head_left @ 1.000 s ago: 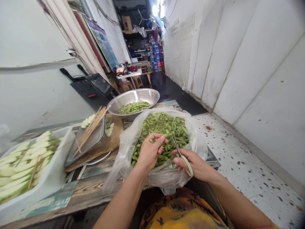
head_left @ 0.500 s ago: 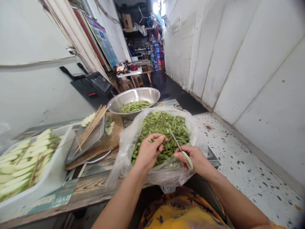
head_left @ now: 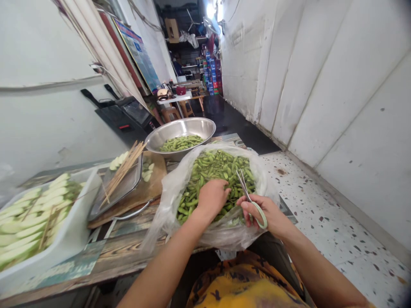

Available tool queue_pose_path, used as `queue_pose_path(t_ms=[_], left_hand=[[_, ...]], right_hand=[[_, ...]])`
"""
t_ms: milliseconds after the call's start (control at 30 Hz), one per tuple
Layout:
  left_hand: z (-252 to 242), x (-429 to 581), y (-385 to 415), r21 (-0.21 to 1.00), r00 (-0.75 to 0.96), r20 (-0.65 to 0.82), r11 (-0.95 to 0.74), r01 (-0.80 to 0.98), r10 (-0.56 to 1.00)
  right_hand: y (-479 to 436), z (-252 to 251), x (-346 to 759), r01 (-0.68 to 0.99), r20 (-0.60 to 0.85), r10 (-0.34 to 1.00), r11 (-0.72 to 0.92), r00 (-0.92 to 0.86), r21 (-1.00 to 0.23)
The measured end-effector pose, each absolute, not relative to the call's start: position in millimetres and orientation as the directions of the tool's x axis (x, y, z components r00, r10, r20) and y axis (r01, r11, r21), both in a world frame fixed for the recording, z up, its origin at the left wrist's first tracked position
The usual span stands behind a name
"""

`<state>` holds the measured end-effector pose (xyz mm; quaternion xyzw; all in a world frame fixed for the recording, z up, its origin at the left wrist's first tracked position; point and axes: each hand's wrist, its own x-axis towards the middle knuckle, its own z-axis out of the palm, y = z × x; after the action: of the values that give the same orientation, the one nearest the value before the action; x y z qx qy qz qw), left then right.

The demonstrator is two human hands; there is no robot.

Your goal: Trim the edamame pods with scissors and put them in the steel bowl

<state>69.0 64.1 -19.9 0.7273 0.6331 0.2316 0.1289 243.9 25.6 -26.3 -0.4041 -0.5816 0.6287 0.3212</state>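
Gripping scissors [head_left: 247, 193] — right hand [head_left: 271, 214], left hand [head_left: 212, 196] at green pods [head_left: 218, 163], its grip hidden

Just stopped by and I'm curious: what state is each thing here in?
Scissors: blades slightly open, in right hand
Plastic bag: open, holding green pods
Metal bowl: uncovered, partly filled with similar pods
White tub: uncovered, loaded with pale slices
Wooden sticks: bunched across a tray
Far light: on

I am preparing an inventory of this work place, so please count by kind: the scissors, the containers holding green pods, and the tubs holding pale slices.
Scissors, in the right hand: 1 pair
Plastic bag with green pods: 1
Metal bowl with green pods: 1
White tub with pale slices: 1
Total: 4
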Motion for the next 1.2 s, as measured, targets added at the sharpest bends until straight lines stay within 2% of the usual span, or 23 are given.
queue_pose_path(t_ms=[67, 167, 333, 400, 500, 600, 700, 867, 1000, 1067, 1133, 1200], left_hand=[[-23, 77, 66, 0.332, 0.128, 0.166, -0.177, 0.927, 0.978], [-24, 87, 70, 0.296, 0.11, 0.155, -0.152, 0.943, 0.982], [-19, 81, 77, 0.396, 0.074, 0.15, -0.128, 0.909, 0.986], [-14, 71, 76, 0.527, 0.056, 0.142, -0.123, 0.841, 0.988], [-7, 56, 67, 0.786, 0.003, 0.069, -0.056, 0.616, 0.998], [-2, 48, 55, 0.915, -0.005, -0.05, 0.048, 0.401, 0.999], [2, 47, 45, 0.931, 0.016, -0.13, 0.116, 0.346, 0.991], [12, 49, 40, 0.869, 0.04, 0.022, -0.039, 0.493, 0.999], [17, 50, 37, 0.876, 0.063, 0.016, -0.045, 0.479, 0.998], [16, 52, 36, 0.938, 0.003, -0.048, 0.044, 0.345, 0.999], [11, 57, 34, 0.988, -0.037, -0.123, 0.126, 0.087, 0.992], [4, 67, 32, 0.974, -0.068, -0.156, 0.142, -0.175, 0.985]], right_hand=[[26, -27, 245, 0.072, -0.128, 0.874, -0.107, -0.468, -0.992], [26, -28, 245, 0.076, -0.108, 0.876, -0.082, -0.47, -0.994], [25, -29, 247, 0.091, -0.126, 0.876, -0.094, -0.465, -0.991], [25, -29, 248, 0.099, -0.141, 0.877, -0.108, -0.46, -0.989], [25, -30, 249, 0.138, -0.163, 0.872, -0.111, -0.462, -0.984], [26, -29, 249, 0.212, -0.185, 0.863, -0.093, -0.47, -0.973], [27, -27, 248, 0.293, -0.172, 0.859, -0.027, -0.482, -0.956], [26, -23, 246, 0.367, -0.121, 0.854, 0.086, -0.507, -0.926], [26, -21, 246, 0.382, -0.107, 0.852, 0.115, -0.512, -0.917], [26, -21, 245, 0.372, -0.095, 0.858, 0.117, -0.506, -0.921], [25, -22, 242, 0.349, -0.077, 0.869, 0.113, -0.489, -0.93], [24, -23, 239, 0.323, -0.051, 0.883, 0.116, -0.467, -0.939]])
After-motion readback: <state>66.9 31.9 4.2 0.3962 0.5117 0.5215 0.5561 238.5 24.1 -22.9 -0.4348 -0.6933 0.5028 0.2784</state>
